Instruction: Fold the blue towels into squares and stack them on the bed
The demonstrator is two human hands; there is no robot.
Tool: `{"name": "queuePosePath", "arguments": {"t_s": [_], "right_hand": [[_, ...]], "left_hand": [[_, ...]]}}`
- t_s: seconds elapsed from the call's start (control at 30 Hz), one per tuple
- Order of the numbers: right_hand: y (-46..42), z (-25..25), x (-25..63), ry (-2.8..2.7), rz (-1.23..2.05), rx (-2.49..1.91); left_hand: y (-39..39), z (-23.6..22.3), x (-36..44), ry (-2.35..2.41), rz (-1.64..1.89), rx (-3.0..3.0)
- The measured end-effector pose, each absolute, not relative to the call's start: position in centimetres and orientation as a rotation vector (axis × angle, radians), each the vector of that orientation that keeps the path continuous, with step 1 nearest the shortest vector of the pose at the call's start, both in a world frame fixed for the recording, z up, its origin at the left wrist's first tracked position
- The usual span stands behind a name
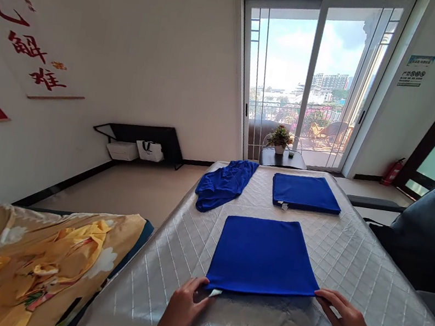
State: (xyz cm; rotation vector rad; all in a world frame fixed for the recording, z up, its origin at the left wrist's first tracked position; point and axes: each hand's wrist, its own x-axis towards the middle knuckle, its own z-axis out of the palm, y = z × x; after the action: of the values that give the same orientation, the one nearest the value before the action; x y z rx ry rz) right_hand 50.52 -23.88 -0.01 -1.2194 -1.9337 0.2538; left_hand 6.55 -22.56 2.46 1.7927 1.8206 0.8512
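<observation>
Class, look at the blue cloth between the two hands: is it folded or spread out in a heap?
Folded: the cloth lies flat in a neat, straight-edged four-sided shape.

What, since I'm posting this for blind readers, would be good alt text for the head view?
The left hand and right hand hold the near corners of a flat blue cloth on a silvery quilted surface. Beyond it lie a crumpled blue cloth at left and a neat blue stack at right, before a glass door.
</observation>
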Motion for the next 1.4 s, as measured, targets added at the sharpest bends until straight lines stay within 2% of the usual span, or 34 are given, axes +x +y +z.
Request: {"name": "queuePosePath", "arguments": {"t_s": [0.27,0.67,0.8,0.97,1.13,1.3,1.4], "right_hand": [[-24.5,2.1,51.5,-1.971,0.110,-1.171],[-27.0,12.4,54.5,-2.068,-0.254,-1.121],[-24.6,15.7,55.4,-2.102,-0.250,-1.096],[-17.5,18.9,55.4,-2.093,-0.163,-1.161],[-10.9,22.2,54.5,-2.045,-0.245,-1.228],[-9.9,24.3,53.7,-1.892,-0.300,-1.238],[-11.9,22.5,53.5,-1.858,-0.261,-1.220]], "left_hand": [[-23.1,4.2,5.1,1.754,1.105,2.180],[-25.0,14.8,4.4,1.738,1.201,2.323],[-21.9,18.5,4.4,1.616,1.212,2.388],[-14.7,21.7,5.3,1.500,1.154,2.475],[-9.0,24.5,7.2,1.529,1.251,2.508],[-9.0,25.7,8.1,1.747,1.457,2.442],[-11.3,23.5,7.6,1.746,1.479,2.350]]}}
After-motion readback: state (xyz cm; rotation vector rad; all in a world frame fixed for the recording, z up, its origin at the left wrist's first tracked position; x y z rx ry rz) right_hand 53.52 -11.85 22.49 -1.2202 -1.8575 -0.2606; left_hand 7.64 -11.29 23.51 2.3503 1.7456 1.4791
